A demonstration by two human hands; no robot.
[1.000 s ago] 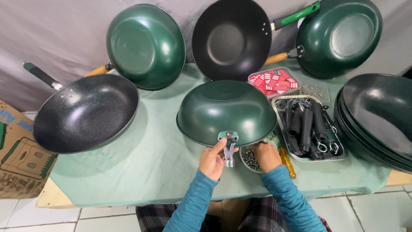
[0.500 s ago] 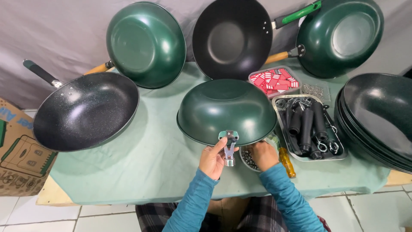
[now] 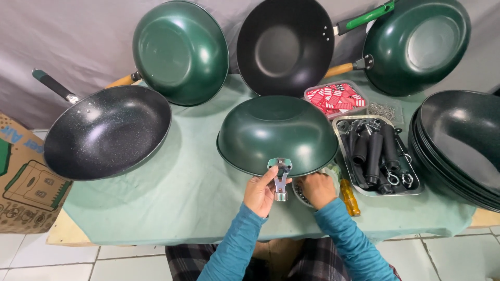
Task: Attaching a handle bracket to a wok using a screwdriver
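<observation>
A dark green wok (image 3: 277,134) lies upside down on the table in front of me. A small metal handle bracket (image 3: 280,177) sticks out from its near rim. My left hand (image 3: 259,193) pinches this bracket between thumb and fingers. My right hand (image 3: 317,189) rests fingers-down in a small round bowl of screws (image 3: 299,193) beside the wok's rim, and whether it grips anything there is hidden.
A metal tray of black handles (image 3: 376,154) and a tray of red tags (image 3: 335,98) stand to the right, with a yellow screwdriver (image 3: 349,196) near my right hand. Stacked black woks (image 3: 458,140) sit far right. Other woks (image 3: 107,130) lean at the back and left. A cardboard box (image 3: 15,177) sits on the floor.
</observation>
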